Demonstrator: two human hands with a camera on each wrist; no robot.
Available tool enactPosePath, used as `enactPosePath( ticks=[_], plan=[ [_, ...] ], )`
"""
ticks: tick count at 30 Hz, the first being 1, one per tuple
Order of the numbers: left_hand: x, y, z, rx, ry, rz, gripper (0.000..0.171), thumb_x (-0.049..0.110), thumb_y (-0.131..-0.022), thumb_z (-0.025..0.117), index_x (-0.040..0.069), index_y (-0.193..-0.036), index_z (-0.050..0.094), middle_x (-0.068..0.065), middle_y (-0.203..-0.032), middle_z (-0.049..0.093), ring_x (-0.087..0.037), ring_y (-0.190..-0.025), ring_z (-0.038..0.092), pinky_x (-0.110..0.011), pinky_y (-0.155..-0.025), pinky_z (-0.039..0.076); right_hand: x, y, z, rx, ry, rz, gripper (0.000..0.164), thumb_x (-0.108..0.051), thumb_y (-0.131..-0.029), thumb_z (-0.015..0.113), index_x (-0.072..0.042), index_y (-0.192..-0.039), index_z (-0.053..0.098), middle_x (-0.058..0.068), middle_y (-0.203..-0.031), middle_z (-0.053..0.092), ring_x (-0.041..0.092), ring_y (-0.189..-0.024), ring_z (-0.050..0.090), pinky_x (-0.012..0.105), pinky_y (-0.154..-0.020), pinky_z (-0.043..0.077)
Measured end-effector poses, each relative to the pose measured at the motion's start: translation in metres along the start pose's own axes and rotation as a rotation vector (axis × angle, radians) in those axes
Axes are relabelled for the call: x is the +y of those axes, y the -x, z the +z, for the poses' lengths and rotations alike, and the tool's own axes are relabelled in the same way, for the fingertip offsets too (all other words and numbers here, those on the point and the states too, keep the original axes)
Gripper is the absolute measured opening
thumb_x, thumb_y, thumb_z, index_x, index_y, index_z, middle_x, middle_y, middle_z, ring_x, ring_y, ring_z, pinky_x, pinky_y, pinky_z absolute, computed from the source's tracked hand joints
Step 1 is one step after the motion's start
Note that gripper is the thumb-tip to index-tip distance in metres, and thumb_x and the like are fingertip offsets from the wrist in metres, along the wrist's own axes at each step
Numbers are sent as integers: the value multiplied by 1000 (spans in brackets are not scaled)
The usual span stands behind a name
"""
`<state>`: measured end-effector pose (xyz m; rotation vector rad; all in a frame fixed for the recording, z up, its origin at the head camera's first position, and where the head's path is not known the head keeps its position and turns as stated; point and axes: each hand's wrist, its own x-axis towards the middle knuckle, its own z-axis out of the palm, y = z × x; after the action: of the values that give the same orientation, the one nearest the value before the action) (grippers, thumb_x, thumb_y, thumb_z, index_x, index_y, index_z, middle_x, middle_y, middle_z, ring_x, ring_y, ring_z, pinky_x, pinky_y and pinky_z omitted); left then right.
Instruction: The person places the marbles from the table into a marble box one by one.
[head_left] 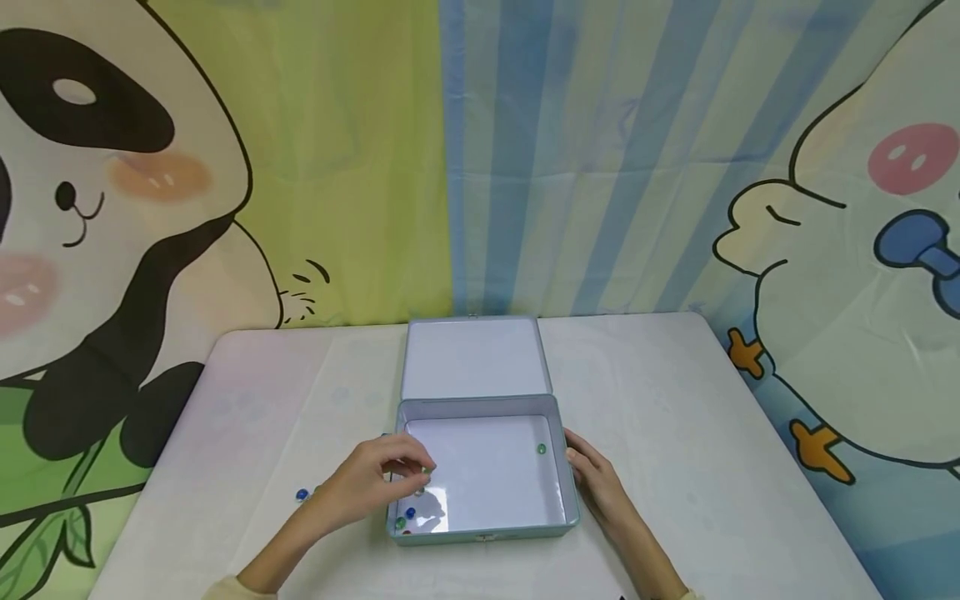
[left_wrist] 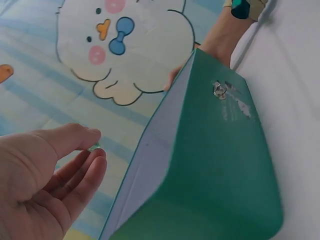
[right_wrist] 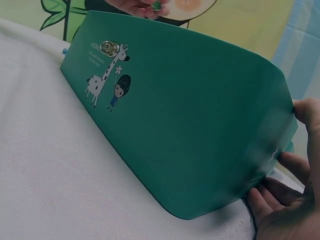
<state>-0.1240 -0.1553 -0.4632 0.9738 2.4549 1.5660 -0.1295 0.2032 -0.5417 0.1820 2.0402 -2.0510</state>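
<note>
1. Green marble [head_left: 427, 470]: in the head view, the left hand [head_left: 371, 482] pinches it over the left side of the open box [head_left: 487, 538]. Inside, a blue marble [head_left: 410, 512] lies near the front left corner, and a second green marble [head_left: 542, 448] sits by the right wall. The right hand [head_left: 602, 487] touches that wall from outside. The lid [head_left: 476, 358] is folded back behind the box; a loose blue marble [head_left: 302, 494] rests on the table [head_left: 660, 400].
2. Left wrist view: the left thumb and fingers [left_wrist: 95, 172] nearly meet, the marble between their tips, apart from the box's rim.
3. Right wrist view: the right fingers [right_wrist: 295, 167], spread and slightly bent, rest against the box's end wall; a giraffe print [right_wrist: 104, 77] decorates its front.
</note>
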Motion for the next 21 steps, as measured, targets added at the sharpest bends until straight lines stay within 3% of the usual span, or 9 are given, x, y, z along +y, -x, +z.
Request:
enactPosePath(
  ticks=[5, 9, 15, 21],
  plan=[
    [-5, -40, -4, -109, -116, 37, 12, 14, -89, 70, 20, -100, 69, 6, -94, 68, -1, -83, 62, -19, -74, 56, 1, 0, 0, -6, -3, -7, 57, -25, -98, 52, 0, -147, 36, 18, -155, 34, 33, -145, 27, 4, -94, 38],
    [-12, -75, 1, -235, -191, 50, 12, 10, -89, 69, 14, -99, 71, 4, -93, 69, 0, -81, 62, -17, -74, 55, 1, 0, -1, -12, 20, -6, 57, -27, -98, 52, -1, -147, 36, 18, -156, 33, 33, -147, 26, 3, -93, 36],
    [-21, -119, 24, -432, -214, -40, 12, 11, -88, 69, 7, -98, 73, 3, -90, 71, 2, -77, 60, -14, -71, 52, 0, 0, 0, -5, 28, 2, 57, -29, -98, 52, -3, -147, 37, 17, -156, 33, 33, -147, 27, 2, -93, 36],
    [-23, -145, 53, -547, -237, -115, 10, 7, -85, 71, 5, -94, 73, 0, -85, 72, 1, -72, 57, -12, -67, 49, 0, 1, 1, -9, 28, 0, 57, -28, -99, 51, -3, -148, 37, 17, -156, 33, 32, -147, 25, 3, -93, 36]
  ],
)
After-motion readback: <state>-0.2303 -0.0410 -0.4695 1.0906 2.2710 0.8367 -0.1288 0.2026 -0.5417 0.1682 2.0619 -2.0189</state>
